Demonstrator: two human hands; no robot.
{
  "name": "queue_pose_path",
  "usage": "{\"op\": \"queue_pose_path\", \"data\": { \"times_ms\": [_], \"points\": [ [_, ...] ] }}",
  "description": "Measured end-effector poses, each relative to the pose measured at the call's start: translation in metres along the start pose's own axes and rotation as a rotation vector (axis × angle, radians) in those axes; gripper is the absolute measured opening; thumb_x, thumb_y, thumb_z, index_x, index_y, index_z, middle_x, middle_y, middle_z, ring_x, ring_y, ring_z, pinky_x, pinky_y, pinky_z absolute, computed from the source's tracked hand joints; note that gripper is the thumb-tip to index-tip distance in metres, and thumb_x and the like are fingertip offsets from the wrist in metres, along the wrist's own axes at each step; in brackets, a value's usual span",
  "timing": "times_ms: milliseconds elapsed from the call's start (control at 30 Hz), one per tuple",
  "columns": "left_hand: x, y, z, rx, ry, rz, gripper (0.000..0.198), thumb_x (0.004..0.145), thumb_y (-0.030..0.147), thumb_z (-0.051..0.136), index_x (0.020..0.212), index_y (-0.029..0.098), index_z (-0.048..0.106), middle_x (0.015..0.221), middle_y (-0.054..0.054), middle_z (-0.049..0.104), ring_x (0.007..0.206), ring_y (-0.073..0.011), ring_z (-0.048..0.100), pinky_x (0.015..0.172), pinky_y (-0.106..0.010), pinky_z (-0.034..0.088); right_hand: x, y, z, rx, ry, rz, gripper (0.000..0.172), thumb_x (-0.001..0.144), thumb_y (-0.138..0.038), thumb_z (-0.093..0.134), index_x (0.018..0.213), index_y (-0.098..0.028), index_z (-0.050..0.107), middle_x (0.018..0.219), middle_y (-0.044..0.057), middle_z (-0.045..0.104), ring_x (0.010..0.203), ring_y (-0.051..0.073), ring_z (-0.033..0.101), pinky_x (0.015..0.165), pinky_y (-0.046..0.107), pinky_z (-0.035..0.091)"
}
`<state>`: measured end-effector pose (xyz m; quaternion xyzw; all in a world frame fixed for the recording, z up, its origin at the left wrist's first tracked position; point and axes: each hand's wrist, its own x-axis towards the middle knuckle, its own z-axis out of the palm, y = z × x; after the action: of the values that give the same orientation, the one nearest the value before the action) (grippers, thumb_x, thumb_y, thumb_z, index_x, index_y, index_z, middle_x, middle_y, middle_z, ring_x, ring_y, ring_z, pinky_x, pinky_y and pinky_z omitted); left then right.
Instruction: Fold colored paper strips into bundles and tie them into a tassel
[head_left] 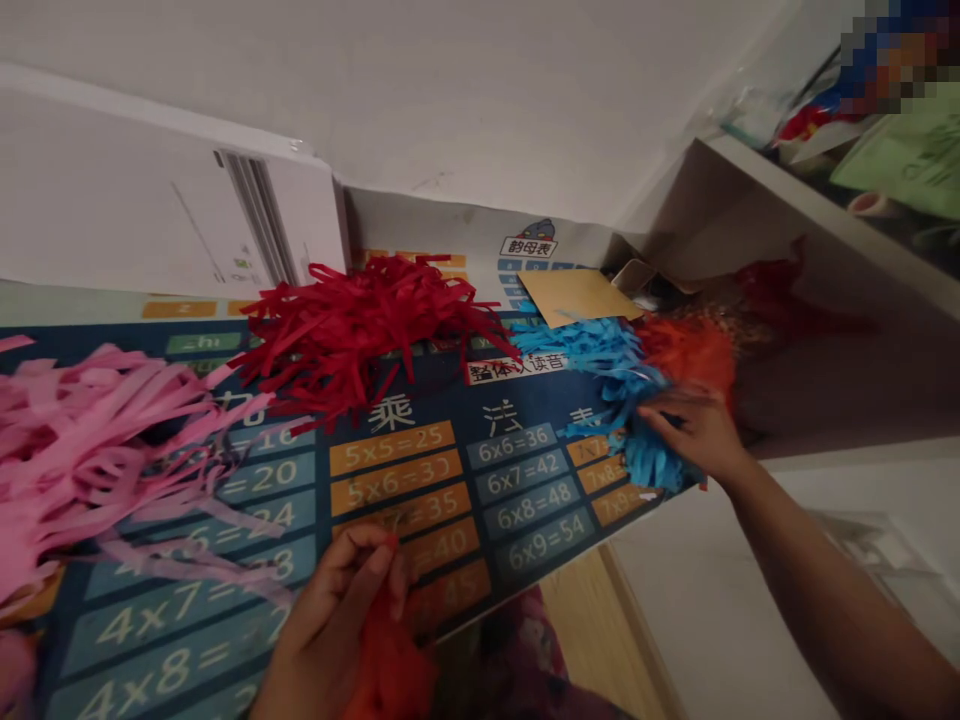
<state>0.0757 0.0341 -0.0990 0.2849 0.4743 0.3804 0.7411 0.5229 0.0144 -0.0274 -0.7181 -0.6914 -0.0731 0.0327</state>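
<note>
At the table's front edge, my left hand (349, 595) pinches the top of a red-orange bundle (386, 665) that looks like crepe paper or cloth and hangs downward. My right hand (694, 425) reaches to the far right, its fingers at a pile of blue paper strips (645, 450). Whether those fingers grip a strip is hard to make out. Orange strips (690, 355) lie right behind that hand. A heap of dark red strips (375, 325) sits at the back middle, and pink strips (112, 450) spread over the left side.
A printed multiplication-table mat (517, 520) covers the tabletop. A yellow card (577, 295) rests at the back near the blue strips. A white box (165, 190) stands against the wall at left. On the right, a shelf panel (817, 310) rises beside the table, with assorted items above.
</note>
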Motion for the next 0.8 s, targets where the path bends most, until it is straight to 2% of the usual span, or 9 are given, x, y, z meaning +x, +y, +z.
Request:
{"op": "queue_pose_path", "data": {
  "times_ms": [100, 200, 300, 333, 400, 500, 633, 733, 800],
  "points": [
    [-0.001, 0.003, 0.004, 0.022, -0.003, 0.053, 0.039, 0.073, 0.053, 0.080, 0.078, 0.020, 0.059, 0.055, 0.004, 0.053, 0.051, -0.0115, 0.047, 0.053, -0.022, 0.041, 0.030, -0.033, -0.004, -0.176, 0.127, -0.038, 0.034, 0.099, -0.041, 0.048, 0.096, -0.020, 0.075, 0.098, 0.010, 0.076, 0.097, 0.030, 0.066, 0.110, 0.056, 0.026],
    [-0.002, 0.004, 0.005, 0.030, 0.007, 0.086, 0.038, 0.074, 0.053, 0.079, 0.079, 0.020, 0.060, 0.055, 0.004, 0.053, 0.051, -0.0112, 0.046, 0.054, -0.022, 0.040, 0.077, -0.057, 0.008, -0.319, 0.083, -0.159, 0.037, 0.098, -0.028, 0.047, 0.130, -0.015, 0.062, 0.134, 0.017, 0.062, 0.120, 0.033, 0.055, 0.109, 0.055, 0.025],
    [-0.001, 0.003, 0.003, 0.018, 0.005, 0.086, 0.036, 0.076, 0.051, 0.078, 0.081, 0.020, 0.060, 0.055, 0.004, 0.053, 0.052, -0.0114, 0.047, 0.055, -0.023, 0.041, 0.129, -0.063, 0.030, -0.355, 0.017, -0.211, 0.047, 0.098, -0.017, 0.041, 0.144, -0.018, 0.050, 0.156, 0.016, 0.041, 0.140, 0.035, 0.037, 0.111, 0.057, 0.022],
    [-0.002, 0.004, 0.003, 0.010, 0.002, 0.081, 0.036, 0.075, 0.051, 0.078, 0.081, 0.020, 0.060, 0.056, 0.004, 0.053, 0.052, -0.0112, 0.047, 0.055, -0.022, 0.041, 0.144, -0.060, 0.036, -0.326, -0.020, -0.180, 0.047, 0.099, -0.016, 0.039, 0.144, -0.021, 0.050, 0.156, 0.014, 0.041, 0.141, 0.035, 0.036, 0.110, 0.056, 0.022],
    [-0.004, 0.006, 0.005, -0.011, 0.004, 0.063, 0.036, 0.075, 0.050, 0.079, 0.080, 0.020, 0.059, 0.057, 0.004, 0.053, 0.052, -0.0105, 0.046, 0.055, -0.021, 0.040, 0.167, -0.049, 0.044, -0.253, -0.093, -0.051, 0.044, 0.099, -0.017, 0.039, 0.139, -0.022, 0.055, 0.148, 0.014, 0.052, 0.133, 0.034, 0.046, 0.106, 0.052, 0.030],
    [-0.008, 0.012, 0.010, -0.046, 0.022, 0.028, 0.036, 0.075, 0.049, 0.079, 0.078, 0.020, 0.059, 0.057, 0.004, 0.054, 0.053, -0.0096, 0.045, 0.053, -0.020, 0.036, 0.187, -0.026, 0.043, -0.204, -0.124, 0.161, 0.041, 0.097, -0.020, 0.043, 0.134, -0.013, 0.060, 0.124, 0.021, 0.066, 0.110, 0.032, 0.063, 0.089, 0.041, 0.042],
    [-0.010, 0.017, 0.016, -0.076, 0.052, -0.008, 0.035, 0.075, 0.048, 0.080, 0.079, 0.019, 0.060, 0.053, 0.005, 0.054, 0.052, -0.0095, 0.046, 0.056, -0.020, 0.038, 0.198, 0.000, 0.034, -0.197, -0.092, 0.332, 0.044, 0.100, -0.027, 0.040, 0.135, -0.010, 0.060, 0.121, 0.021, 0.068, 0.109, 0.028, 0.064, 0.082, 0.032, 0.041],
    [-0.011, 0.017, 0.017, -0.081, 0.063, -0.035, 0.037, 0.074, 0.050, 0.080, 0.079, 0.019, 0.062, 0.052, 0.005, 0.054, 0.052, -0.0102, 0.048, 0.056, -0.021, 0.038, 0.204, 0.013, 0.032, -0.221, -0.045, 0.457, 0.041, 0.096, -0.033, 0.050, 0.130, -0.012, 0.064, 0.127, 0.023, 0.064, 0.114, 0.029, 0.061, 0.083, 0.032, 0.043],
    [-0.012, 0.017, 0.017, -0.091, 0.063, -0.061, 0.038, 0.073, 0.052, 0.081, 0.078, 0.019, 0.062, 0.053, 0.004, 0.055, 0.053, -0.0105, 0.048, 0.054, -0.021, 0.037, 0.206, 0.020, 0.032, -0.220, -0.048, 0.526, 0.042, 0.095, -0.040, 0.053, 0.123, -0.012, 0.068, 0.124, 0.024, 0.066, 0.110, 0.030, 0.063, 0.079, 0.032, 0.044]
  ]
}}
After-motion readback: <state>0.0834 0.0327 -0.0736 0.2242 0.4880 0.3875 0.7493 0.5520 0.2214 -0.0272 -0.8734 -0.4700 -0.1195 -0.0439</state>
